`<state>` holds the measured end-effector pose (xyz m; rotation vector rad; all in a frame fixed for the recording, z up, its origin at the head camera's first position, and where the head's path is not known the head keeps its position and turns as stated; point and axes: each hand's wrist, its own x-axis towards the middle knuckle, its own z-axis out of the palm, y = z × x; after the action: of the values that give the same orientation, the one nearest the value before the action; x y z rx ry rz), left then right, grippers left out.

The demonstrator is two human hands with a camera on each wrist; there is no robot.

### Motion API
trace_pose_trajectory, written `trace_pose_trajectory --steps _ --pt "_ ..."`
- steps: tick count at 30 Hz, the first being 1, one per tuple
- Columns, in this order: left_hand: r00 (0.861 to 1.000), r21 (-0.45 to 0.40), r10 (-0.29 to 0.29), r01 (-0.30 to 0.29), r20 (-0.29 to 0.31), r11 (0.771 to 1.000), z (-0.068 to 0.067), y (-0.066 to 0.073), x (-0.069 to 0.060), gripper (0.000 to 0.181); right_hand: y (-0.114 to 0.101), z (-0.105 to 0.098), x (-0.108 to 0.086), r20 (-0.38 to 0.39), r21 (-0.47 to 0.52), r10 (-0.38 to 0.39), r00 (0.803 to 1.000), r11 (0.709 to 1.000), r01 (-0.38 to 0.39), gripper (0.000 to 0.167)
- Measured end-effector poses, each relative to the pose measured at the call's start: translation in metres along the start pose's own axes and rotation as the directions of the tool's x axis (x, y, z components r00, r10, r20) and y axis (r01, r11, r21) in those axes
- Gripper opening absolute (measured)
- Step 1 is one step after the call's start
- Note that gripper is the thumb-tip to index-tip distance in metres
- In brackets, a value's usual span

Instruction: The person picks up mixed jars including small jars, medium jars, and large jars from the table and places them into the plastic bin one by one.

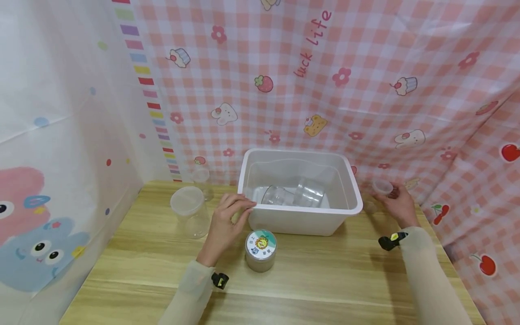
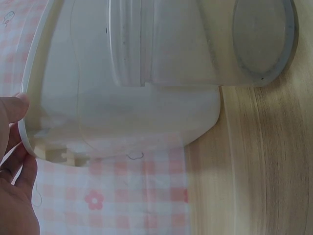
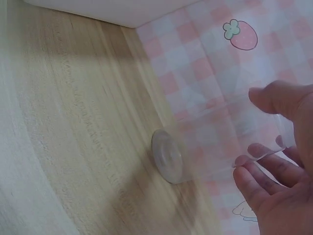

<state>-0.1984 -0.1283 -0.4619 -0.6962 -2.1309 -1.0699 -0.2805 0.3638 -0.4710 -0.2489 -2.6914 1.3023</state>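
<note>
A table with a pale yellowish wood-grain top carries everything, its grain running mostly from side to side. A white bin stands upright toward the rear, a little right of the middle, its long side facing forward. Just in front of its left part stands a squat jar with a printed lid showing a yellow, sunlike figure and a green patch. To the left, a wide clear jar stands upright under a frosted lid, with a narrower clear container behind it. At the right rear is a slim clear cup; whether its base touches the wood is unclear
</note>
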Motion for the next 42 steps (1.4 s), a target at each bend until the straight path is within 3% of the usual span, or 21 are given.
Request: trace_pose_trajectory --steps 10,34,42 --pt "1.0 0.01 -0.004 0.004 0.009 1.0 0.0 0.0 0.001 0.015 0.001 0.001 -0.001 -0.014 -0.033 0.01 1.0 0.999 -0.011 0.079" --pt "1.0 -0.001 -0.01 0.01 0.006 1.0 -0.003 0.005 0.002 0.014 -0.014 -0.005 -0.017 -0.045 0.02 -0.012 0.999 1.0 0.013 0.074" --pt "1.0 0.005 -0.007 0.007 0.003 1.0 -0.002 0.004 0.002 0.014 -0.019 -0.008 -0.022 -0.09 0.027 -0.018 0.996 0.999 0.02 0.07"
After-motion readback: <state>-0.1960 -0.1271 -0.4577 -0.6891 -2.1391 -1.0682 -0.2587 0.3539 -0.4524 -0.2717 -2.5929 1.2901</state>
